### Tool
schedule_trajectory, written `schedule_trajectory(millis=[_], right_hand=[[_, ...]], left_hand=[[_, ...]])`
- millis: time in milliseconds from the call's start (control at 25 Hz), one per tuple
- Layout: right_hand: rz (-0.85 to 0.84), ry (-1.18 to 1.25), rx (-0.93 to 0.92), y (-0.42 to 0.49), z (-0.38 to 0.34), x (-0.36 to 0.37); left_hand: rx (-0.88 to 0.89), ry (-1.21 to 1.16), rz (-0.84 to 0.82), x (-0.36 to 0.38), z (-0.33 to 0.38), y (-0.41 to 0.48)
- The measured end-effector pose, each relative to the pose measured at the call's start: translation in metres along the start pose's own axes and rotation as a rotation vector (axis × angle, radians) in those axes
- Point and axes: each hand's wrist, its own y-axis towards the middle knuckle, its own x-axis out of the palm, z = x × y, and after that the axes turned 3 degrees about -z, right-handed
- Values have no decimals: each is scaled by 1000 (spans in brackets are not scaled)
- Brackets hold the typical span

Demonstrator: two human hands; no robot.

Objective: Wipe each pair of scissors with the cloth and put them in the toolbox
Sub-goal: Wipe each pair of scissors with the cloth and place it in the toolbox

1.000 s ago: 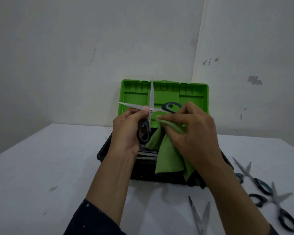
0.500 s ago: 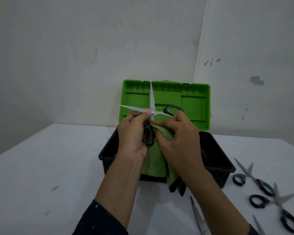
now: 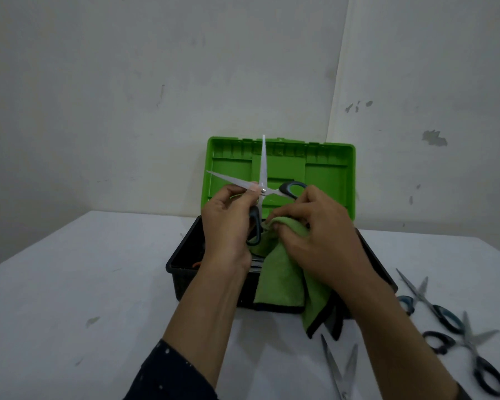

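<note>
White table (image 3: 70,284) carries three waiting scissors (image 3: 448,319) at 4 o'clock. Over the open toolbox (image 3: 326,183), our left hand (image 3: 225,226) pinches the spread scissors (image 3: 263,168) at the pivot; our right hand (image 3: 326,241) grips the cloth (image 3: 280,278), which has dropped from pivot to the 6 o'clock handle. We judge wiping of this pair nearly complete, with stowing next.

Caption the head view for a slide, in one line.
Left hand holds open scissors over the toolbox while the right hand presses a green cloth to their handle.
</note>
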Motion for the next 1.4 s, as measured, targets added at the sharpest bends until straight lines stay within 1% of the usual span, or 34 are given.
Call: schedule_trajectory(millis=[120,200,400,480,560,680,720,800,840,880,920,1000,1040,1080,1120,1200,1400], right_hand=[[242,48,-22,3,3,-6],[266,56,-52,-1,-2,7],[178,149,11,-5,-5,21],[106,144,-9,-6,-6,19],[59,47,-64,-7,-8,17],[36,-96,-145,-6,-7,11],[-1,-137,-156,-5,-7,6],[-152,-213,-141,-2,-7,-8],[-197,-223,-119,-1,-5,-16],[-164,-204,-99,1,-3,-23],[-45,-163,-79,2,1,-30],[256,-71,-72,3,6,-35],[337,-46,-79,3,6,-31],[370,-34,-90,2,6,-22],[369,-38,-96,0,6,-11],[333,-72,-91,-4,6,7],[274,-135,-35,-10,12,22]], left_hand=[[53,60,-63,6,0,-6],[45,51,-79,7,0,-8],[4,-31,-7,-1,5,-3],[-5,-42,9,-5,8,1],[-11,-42,3,-7,9,3],[-16,-15,-16,-6,6,1],[-8,8,-29,-4,4,-1],[33,78,-51,-1,2,-3],[61,110,-58,-1,2,-4],[85,135,-65,-1,2,-3],[100,151,-70,-2,3,-3],[109,178,-78,-2,2,-4],[111,193,-83,-1,1,-5],[114,206,-91,1,0,-6],[123,219,-105,2,-2,-8],[149,263,-125,4,-6,-10],[170,240,-72,-5,0,-2]])
